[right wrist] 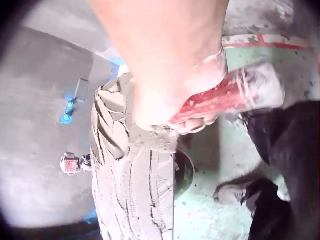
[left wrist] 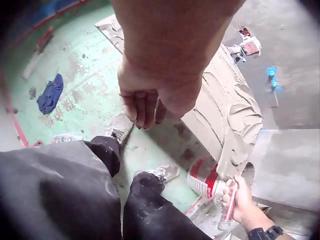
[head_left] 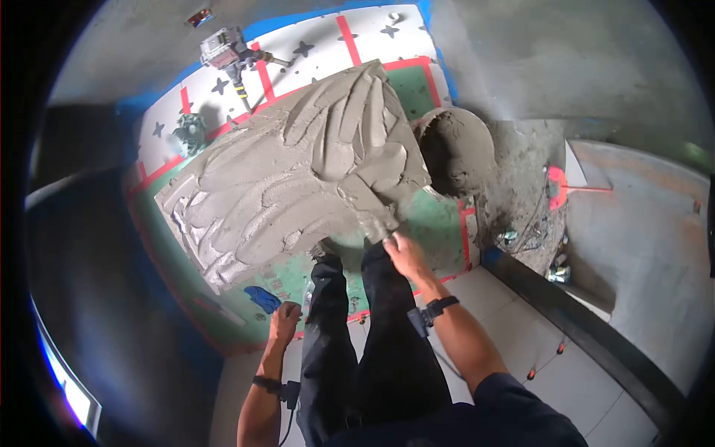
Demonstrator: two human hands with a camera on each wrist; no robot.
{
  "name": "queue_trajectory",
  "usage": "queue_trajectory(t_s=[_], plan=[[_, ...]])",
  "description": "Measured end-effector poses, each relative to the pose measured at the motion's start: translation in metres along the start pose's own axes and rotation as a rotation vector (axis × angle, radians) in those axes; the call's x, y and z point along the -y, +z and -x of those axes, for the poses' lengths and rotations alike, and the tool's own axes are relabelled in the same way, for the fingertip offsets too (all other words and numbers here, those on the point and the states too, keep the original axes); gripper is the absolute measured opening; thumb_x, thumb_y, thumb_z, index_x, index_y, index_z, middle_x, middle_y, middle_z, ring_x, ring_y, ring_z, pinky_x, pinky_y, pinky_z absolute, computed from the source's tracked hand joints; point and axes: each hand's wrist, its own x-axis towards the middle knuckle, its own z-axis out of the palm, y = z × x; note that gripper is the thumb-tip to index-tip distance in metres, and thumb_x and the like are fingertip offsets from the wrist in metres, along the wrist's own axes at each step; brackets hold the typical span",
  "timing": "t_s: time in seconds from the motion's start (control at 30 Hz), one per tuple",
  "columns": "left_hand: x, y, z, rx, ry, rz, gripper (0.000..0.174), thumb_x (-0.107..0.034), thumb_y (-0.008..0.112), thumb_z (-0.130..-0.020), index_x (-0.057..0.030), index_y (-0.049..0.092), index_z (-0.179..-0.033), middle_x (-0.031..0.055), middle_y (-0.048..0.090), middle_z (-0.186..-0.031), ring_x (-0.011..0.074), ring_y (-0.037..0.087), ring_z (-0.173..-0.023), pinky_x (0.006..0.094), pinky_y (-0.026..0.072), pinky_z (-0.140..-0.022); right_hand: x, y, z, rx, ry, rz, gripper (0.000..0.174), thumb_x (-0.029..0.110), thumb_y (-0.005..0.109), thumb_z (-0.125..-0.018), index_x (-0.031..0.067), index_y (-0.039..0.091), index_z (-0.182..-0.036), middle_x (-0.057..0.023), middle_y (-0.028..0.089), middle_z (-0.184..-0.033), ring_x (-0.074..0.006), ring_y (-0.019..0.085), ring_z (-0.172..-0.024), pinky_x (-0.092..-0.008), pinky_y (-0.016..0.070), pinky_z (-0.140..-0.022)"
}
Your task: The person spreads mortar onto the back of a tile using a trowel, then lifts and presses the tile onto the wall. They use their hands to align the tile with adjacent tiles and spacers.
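Note:
In my right hand [head_left: 408, 258] I grip the red handle [right wrist: 215, 102] of a trowel. Its blade [head_left: 360, 198] is caked in grey mortar and overlaps the front right of a large slab [head_left: 253, 194]. The mortar on the slab lies in thick, sweeping ridges. My left hand [head_left: 285, 322] hangs near my left leg with loosely curled fingers and nothing in it. A crumpled blue cloth [left wrist: 50, 94] lies on the green floor covering [left wrist: 85, 65] nearby. Under the slab's near edge stands a bucket with a red and white label [left wrist: 202, 177].
A mortar-smeared bucket [head_left: 477, 145] lies at the slab's right. Behind the slab are a dusty device with black-and-yellow legs [head_left: 223, 48] and a teal object [head_left: 190, 134]. Red tape [head_left: 348, 39] marks the floor sheets. A dark raised edge [head_left: 573, 328] runs at right.

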Motion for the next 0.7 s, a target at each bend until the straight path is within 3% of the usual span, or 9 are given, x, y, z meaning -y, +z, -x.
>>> queue_trajectory(t_s=[0.07,0.1,0.17,0.2,0.27,0.33,0.4,0.6,0.7], plan=[[0.002,-0.008,-0.001,0.005,-0.043,-0.052,0.03,-0.026,0.061,-0.092,0.0007,0.068,-0.102,0.0121,0.073,-0.085,0.0193,0.071,-0.074,0.0322,0.0548,-0.068,0.026,-0.07,-0.02,0.308,0.249,0.203,0.044,0.043,0.051,-0.097,0.003,0.061,-0.112,-0.0244,0.07,-0.103,-0.0443,0.066,-0.097,-0.0539,0.0519,-0.081],[0.01,-0.009,-0.005,-0.002,-0.039,-0.037,0.029,-0.025,0.061,-0.093,0.0007,0.068,-0.102,0.0115,0.073,-0.085,0.0181,0.071,-0.073,0.032,0.0548,-0.068,0.003,-0.063,-0.017,0.304,0.26,0.202,0.044,0.043,0.051,-0.097,0.003,0.061,-0.112,-0.0244,0.07,-0.103,-0.0443,0.066,-0.097,-0.0539,0.0519,-0.081],[0.013,-0.011,-0.01,0.0,-0.032,-0.023,0.028,-0.025,0.061,-0.093,0.0007,0.069,-0.102,0.0113,0.074,-0.085,0.018,0.071,-0.073,0.0317,0.0548,-0.068,-0.048,-0.033,-0.017,-0.226,0.111,0.165,0.037,0.041,0.053,-0.097,0.0043,0.06,-0.098,-0.0181,0.071,-0.081,-0.0371,0.069,-0.07,-0.0486,0.0539,-0.064],[0.013,-0.012,-0.012,-0.004,-0.027,-0.006,0.028,-0.025,0.061,-0.093,0.0007,0.069,-0.101,0.0111,0.074,-0.085,0.018,0.071,-0.073,0.0314,0.0548,-0.068,-0.044,-0.03,-0.009,-0.231,0.113,0.165,0.037,0.041,0.053,-0.097,0.0043,0.06,-0.098,-0.0181,0.071,-0.081,-0.0371,0.069,-0.07,-0.0486,0.0539,-0.064],[0.012,-0.007,-0.014,-0.004,-0.029,0.012,0.028,-0.024,0.061,-0.093,0.0008,0.069,-0.102,0.0111,0.073,-0.085,0.0178,0.071,-0.074,0.0311,0.0549,-0.068,-0.022,-0.023,0.019,0.144,0.713,-0.995,0.029,0.035,0.052,-0.097,0.0078,0.054,-0.086,-0.0073,0.059,-0.061,-0.0217,0.056,-0.045,-0.0366,0.0466,-0.045],[0.005,-0.004,-0.012,-0.02,-0.035,0.03,0.027,-0.024,0.061,-0.093,0.001,0.069,-0.102,0.011,0.073,-0.086,0.0176,0.071,-0.075,0.0307,0.055,-0.069,0.014,-0.025,0.036,0.234,0.609,-1.049,0.025,0.031,0.052,-0.096,0.0103,0.051,-0.081,-0.0002,0.047,-0.054,-0.0103,0.043,-0.039,-0.0272,0.0355,-0.036],[-0.002,0.001,-0.008,0.002,-0.005,0.067,0.026,-0.022,0.062,-0.092,0.0012,0.069,-0.102,0.0113,0.073,-0.086,0.0177,0.07,-0.075,0.0302,0.0551,-0.07,0.027,-0.025,0.028,0.286,0.563,-1.057,0.028,0.033,0.053,-0.094,0.0099,0.052,-0.079,-0.0014,0.048,-0.052,-0.0128,0.046,-0.04,-0.0296,0.0371,-0.036],[0.008,0.007,-0.009,0.043,0.05,-0.007,0.03,-0.026,0.058,-0.092,0.0004,0.068,-0.102,0.0146,0.073,-0.088,0.0232,0.072,-0.079,0.0344,0.055,-0.073,0.059,-0.019,-0.067,0.067,0.599,-1.395,0.029,0.036,0.053,-0.094,0.012,0.054,-0.078,-0.0008,0.05,-0.057,-0.0132,0.046,-0.042,-0.0297,0.0388,-0.038],[0.004,0.009,-0.01,0.04,0.051,-0.033,0.031,-0.027,0.058,-0.091,-0.0004,0.068,-0.103,0.0163,0.072,-0.089,0.0257,0.072,-0.08,0.0346,0.0548,-0.074,0.072,-0.018,-0.056,0.371,0.498,-1.122,0.025,0.026,0.046,-0.094,0.0106,0.053,-0.074,-0.0011,0.049,-0.056,-0.0117,0.046,-0.043,-0.029,0.0382,-0.04]])
